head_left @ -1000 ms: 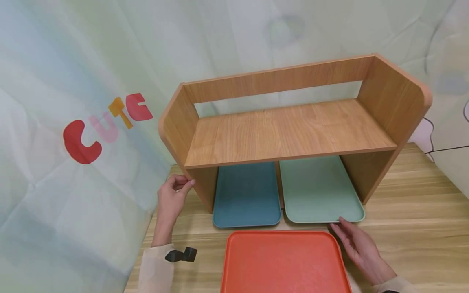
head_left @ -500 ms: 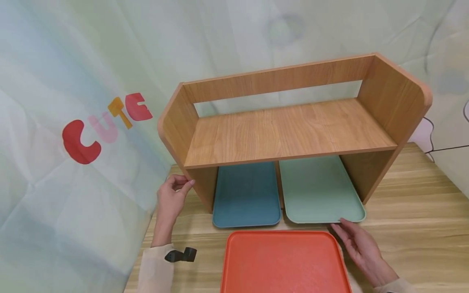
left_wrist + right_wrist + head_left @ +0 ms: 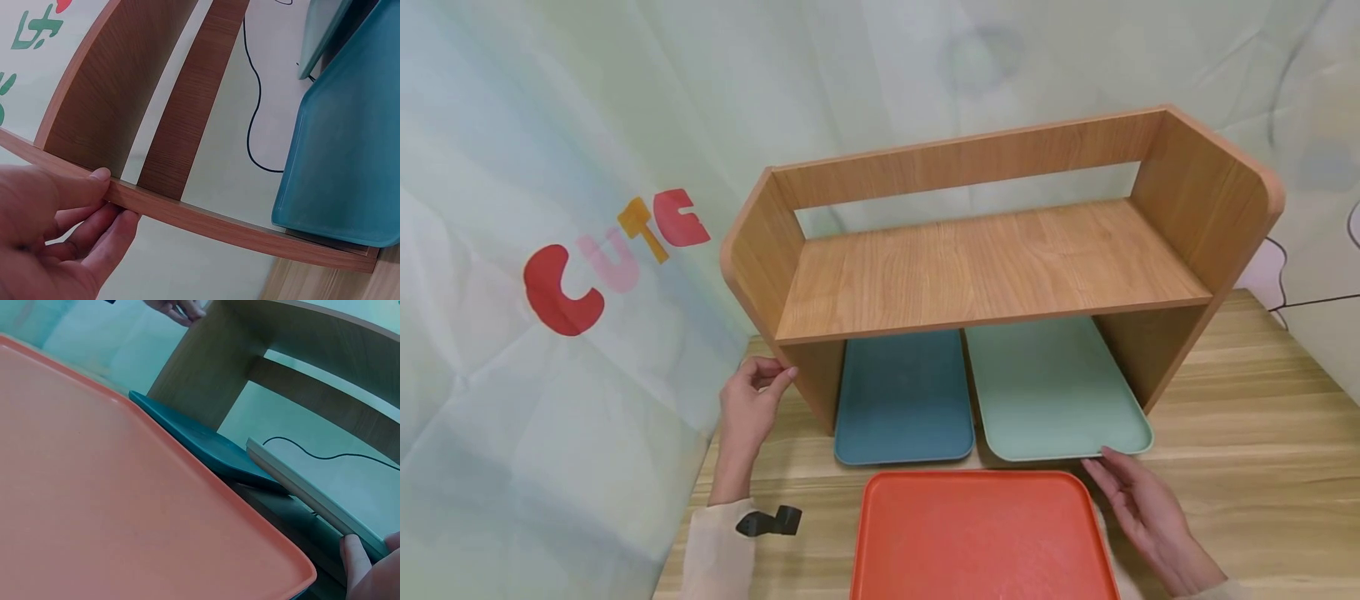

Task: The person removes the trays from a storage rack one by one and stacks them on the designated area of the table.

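Note:
My left hand (image 3: 751, 408) pinches the front edge of the wooden desk shelf's (image 3: 992, 271) left side panel; the left wrist view shows thumb inside and fingers outside. Under the shelf board lie a blue tray (image 3: 906, 408) on the left and a light green tray (image 3: 1052, 392) on the right, their back ends hidden by the board. My right hand (image 3: 1142, 508) holds the green tray's front rim near its right corner, thumb at the rim and fingers beneath. That tray's near end looks tilted up in the right wrist view.
A red-orange tray (image 3: 985, 533) lies in front of the shelf, cut off by the lower frame edge. Wood-grain tabletop (image 3: 1247, 442) extends to the right. A printed curtain (image 3: 587, 125) with the letters CUTE hangs behind and left.
The green tray's front end has shifted slightly toward me and to the right, together with my right hand. My left hand keeps its hold on the side panel.

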`<act>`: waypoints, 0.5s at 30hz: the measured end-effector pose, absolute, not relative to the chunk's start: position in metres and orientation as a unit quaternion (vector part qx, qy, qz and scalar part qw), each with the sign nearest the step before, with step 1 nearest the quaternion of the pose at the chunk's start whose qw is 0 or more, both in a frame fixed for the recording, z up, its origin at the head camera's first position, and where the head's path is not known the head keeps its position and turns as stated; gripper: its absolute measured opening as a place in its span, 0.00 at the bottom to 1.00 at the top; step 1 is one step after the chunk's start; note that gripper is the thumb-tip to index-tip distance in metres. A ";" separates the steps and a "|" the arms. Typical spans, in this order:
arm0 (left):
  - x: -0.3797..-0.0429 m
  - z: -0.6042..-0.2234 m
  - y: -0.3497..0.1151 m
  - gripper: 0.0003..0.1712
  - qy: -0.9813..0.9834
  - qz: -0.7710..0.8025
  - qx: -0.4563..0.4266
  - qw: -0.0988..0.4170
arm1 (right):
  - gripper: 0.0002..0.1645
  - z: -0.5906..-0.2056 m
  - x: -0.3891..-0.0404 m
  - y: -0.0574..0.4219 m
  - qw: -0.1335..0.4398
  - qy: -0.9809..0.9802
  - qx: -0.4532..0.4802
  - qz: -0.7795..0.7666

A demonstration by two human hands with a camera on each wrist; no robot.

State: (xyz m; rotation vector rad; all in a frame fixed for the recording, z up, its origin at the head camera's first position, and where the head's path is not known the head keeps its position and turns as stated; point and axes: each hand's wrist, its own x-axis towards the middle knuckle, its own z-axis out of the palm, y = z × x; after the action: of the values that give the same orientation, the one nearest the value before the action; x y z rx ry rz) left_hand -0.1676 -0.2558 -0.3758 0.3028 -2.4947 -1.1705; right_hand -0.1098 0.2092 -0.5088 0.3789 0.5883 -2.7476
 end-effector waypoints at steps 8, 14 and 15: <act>-0.168 -0.375 -0.256 0.13 -0.884 -0.417 0.109 0.180 | 0.16 -0.509 -0.106 0.210 0.132 0.207 0.083 -0.966; -0.168 -0.375 -0.256 0.13 -0.884 -0.418 0.110 0.180 | 0.18 -0.511 -0.107 0.211 0.121 0.200 0.039 -0.972; -0.168 -0.375 -0.256 0.13 -0.883 -0.419 0.110 0.180 | 0.19 -0.511 -0.107 0.211 0.121 0.199 0.033 -0.972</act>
State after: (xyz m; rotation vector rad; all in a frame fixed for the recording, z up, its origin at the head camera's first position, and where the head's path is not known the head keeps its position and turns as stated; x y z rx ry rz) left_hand -0.1676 -0.2561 -0.3749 0.3100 -2.4957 -1.1834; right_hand -0.1070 0.2109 -0.5106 0.0972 0.5809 -2.8376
